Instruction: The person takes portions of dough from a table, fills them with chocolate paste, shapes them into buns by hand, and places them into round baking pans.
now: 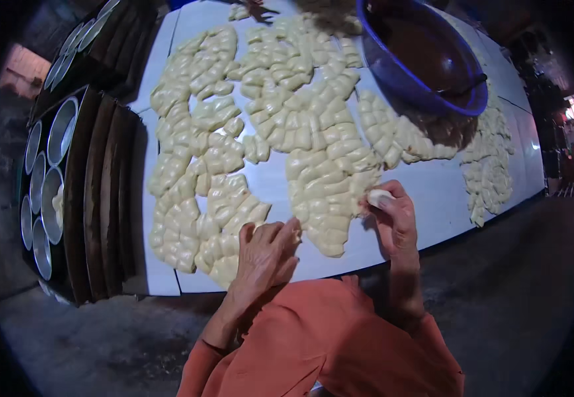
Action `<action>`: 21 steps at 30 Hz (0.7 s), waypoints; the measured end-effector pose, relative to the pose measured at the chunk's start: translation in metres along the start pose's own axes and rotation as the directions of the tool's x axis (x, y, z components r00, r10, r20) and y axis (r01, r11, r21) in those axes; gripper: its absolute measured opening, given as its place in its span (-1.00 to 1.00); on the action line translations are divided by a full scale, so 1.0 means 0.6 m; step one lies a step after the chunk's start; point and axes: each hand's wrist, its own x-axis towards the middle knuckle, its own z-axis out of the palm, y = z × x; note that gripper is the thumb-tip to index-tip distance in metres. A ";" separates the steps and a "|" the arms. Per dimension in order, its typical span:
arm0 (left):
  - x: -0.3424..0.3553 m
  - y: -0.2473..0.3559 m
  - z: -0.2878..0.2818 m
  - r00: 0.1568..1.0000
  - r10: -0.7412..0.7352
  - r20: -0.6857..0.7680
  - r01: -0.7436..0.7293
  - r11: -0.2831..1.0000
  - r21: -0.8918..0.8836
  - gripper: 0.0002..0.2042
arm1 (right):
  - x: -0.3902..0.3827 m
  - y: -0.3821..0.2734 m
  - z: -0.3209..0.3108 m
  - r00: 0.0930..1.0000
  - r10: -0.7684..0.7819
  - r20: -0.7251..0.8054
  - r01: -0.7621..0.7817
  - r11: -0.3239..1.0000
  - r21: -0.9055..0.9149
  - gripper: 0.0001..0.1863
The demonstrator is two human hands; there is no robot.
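Head view, looking down on a white table (432, 198) spread with pale dough pieces (313, 126) laid close together in broad patches.

Right hand (393, 215): fingers curled around one dough lump (379, 197), pinched between thumb and fingertips, raised just above the near edge of the middle patch. Grip closed on it.

Left hand (267, 255): back of hand up, fingers bent, fingertips touching a dough piece (291, 230) at the near rim of the patch. Whether it actually grips that piece, cannot tell; the knuckles hide the underside.

Both forearms come from the lower edge in orange sleeves (326, 344).

Far side of table: large blue basin (472, 99), dark brown filling inside, a utensil handle (462, 86) resting against its right rim. More dough pieces run along the right of the basin toward the table edge.

Left of table: stack of dark trays (101, 192) standing on edge, holding round metal tins (52, 198); one tin shows something pale inside. Further tins sit farther back on the left.

Floor below is dark, rough concrete (101, 344).
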 end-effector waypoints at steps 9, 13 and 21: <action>0.148 0.088 0.026 0.915 -0.284 0.287 0.360 0.249 -0.899 -0.73 | 0.019 0.042 0.020 0.945 -0.200 0.261 0.310 0.806 -0.504 -0.65; 0.198 0.089 0.058 0.941 -0.273 0.200 0.277 0.283 -0.918 -0.76 | 0.030 0.008 -0.001 0.915 -0.395 0.077 0.365 0.734 -0.573 -0.80; 0.307 0.190 0.111 0.914 -0.068 -0.400 -0.335 0.429 -0.839 -0.20 | 0.044 -0.076 0.028 0.981 -0.187 -0.049 0.193 0.962 0.195 -0.76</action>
